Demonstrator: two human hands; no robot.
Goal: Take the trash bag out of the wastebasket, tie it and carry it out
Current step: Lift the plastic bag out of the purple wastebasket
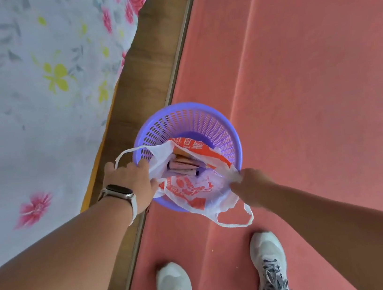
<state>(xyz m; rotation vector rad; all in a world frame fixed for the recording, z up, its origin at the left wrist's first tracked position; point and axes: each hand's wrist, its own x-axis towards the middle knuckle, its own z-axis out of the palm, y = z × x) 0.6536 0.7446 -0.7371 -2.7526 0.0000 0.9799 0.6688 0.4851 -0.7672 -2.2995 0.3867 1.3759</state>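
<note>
Both hands are at the mouth of the bag (191,186), which sits in the purple basket (196,119) on the red floor beside the bed. Left hand (130,180), with a watch (118,192) on its wrist, is closed on the white plastic at the bag's left edge, just below one loop handle (132,152). Right hand (250,185) pinches the opposite edge at the basket's near right rim; its fingers look curled on the plastic, though blur hides the exact grip. Second handle (235,222) hangs loose over the rim toward the shoes. Inside the open bag lie pinkish wrappers or small boxes (183,164), so it seems lightly loaded. The step in hand appears to be lifting the bag out. To do it well, I would gather each side up to its handle rather than hold thin film, then raise both hands together and straight up so the mouth stays level and nothing spills. The basket is light and may ride up with the bag; a slow pull should free it. Tying is not yet begun.
</note>
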